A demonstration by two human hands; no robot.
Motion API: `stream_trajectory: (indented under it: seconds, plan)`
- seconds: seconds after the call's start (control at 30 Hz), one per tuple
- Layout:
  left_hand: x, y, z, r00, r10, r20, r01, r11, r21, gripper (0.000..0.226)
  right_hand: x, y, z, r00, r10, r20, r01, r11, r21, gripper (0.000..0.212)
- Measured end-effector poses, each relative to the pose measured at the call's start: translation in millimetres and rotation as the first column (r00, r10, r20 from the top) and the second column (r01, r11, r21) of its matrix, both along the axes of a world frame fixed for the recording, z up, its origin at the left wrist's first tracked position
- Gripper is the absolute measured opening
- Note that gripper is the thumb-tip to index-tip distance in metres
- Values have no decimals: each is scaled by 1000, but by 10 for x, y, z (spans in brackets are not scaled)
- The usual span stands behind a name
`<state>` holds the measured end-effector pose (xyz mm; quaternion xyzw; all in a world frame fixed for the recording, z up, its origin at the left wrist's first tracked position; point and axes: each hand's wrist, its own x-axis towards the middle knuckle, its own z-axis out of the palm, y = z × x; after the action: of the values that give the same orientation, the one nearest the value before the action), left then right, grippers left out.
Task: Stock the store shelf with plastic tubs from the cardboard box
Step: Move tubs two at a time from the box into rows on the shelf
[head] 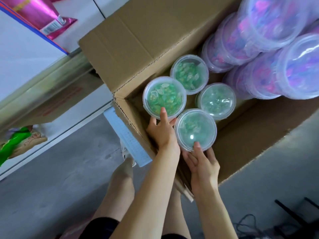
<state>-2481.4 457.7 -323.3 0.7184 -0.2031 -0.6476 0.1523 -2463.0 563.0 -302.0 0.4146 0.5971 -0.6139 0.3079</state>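
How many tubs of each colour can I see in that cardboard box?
Green tubs: 4
Purple tubs: at least 6, lying overlapped, so more may be hidden
Total: at least 10

Sitting just right of the shelf (22, 54): the cardboard box (241, 138). Standing upright in its left part: four tubs (215, 100) in a square, the left hand (162, 133) holding the near-left tub (164, 96), the right hand (202, 163) holding the near-right tub (196, 129). Lying on their sides in the right part: stacked tubs (259, 31).
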Motion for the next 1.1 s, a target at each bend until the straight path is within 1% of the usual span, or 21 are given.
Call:
stream_trajectory:
  seconds: [0.1, 0.2, 0.23, 0.3, 0.37, 0.43, 0.5, 0.57, 0.67, 0.73, 0.8, 0.9, 0.93, 1.1]
  plan:
    - [80, 57, 376, 992, -115, -49, 110, 989, -96, 24, 75, 43, 378, 998, -43, -48, 43, 999, -3, 32]
    - [197, 46, 859, 939, -342, -24, 327, 914, -238, 13, 175, 78, 890, 985, -38, -168, 48, 997, 55, 33]
    - [237, 20, 1082, 922, -386, -37, 361, 889, -281, 11, 209, 93, 1087, 976, -34, -214, 51, 996, 71, 33]
    - [351, -69, 1548, 897, -435, -71, 378, 843, -383, 16, 269, 108, 1507, 956, -26, -293, 46, 997, 61, 31]
    - [509, -199, 2005, 861, -503, -70, 413, 773, -481, 21, 317, 104, 1927, 934, 3, -358, 9, 999, 33, 30]
    - [723, -342, 2374, 818, -573, -54, 459, 707, -538, 19, 360, 93, 2302, 909, 43, -414, -42, 999, 13, 30]
    - [968, -495, 2708, 795, -607, -21, 481, 650, -589, 16, 416, 66, 2635, 888, 90, -452, -105, 994, -9, 32]
    - [1213, -633, 3040, 804, -594, -20, 444, 622, -645, 10, 484, 29, 2916, 862, 140, -487, -173, 985, -24, 32]
    - [1609, -720, 3529, 842, -540, 22, 398, 592, -701, 11, 607, -50, 3297, 779, 287, -558, -340, 940, 9, 30]
    - [1878, -716, 3828, 882, -471, 10, 333, 610, -718, 10, 698, -87, 3555, 720, 356, -596, -446, 895, -4, 32]
    - [2154, -679, 4102, 918, -396, -22, 257, 636, -728, 9, 812, -93, 3820, 670, 398, -627, -541, 840, -44, 29]
    - [2532, -631, 4536, 948, -315, -49, 164, 615, -772, 9, 961, -133, 4219, 589, 423, -689, -649, 755, -91, 24]
    - [2647, -617, 4689, 954, -291, -65, 129, 602, -788, 10, 995, -157, 4336, 566, 423, -708, -678, 728, -107, 25]
    - [3177, -671, 5433, 980, -162, -117, -25, 483, -875, 10, 1219, -525, 4977, 458, 400, -794, -802, 570, -175, 48]
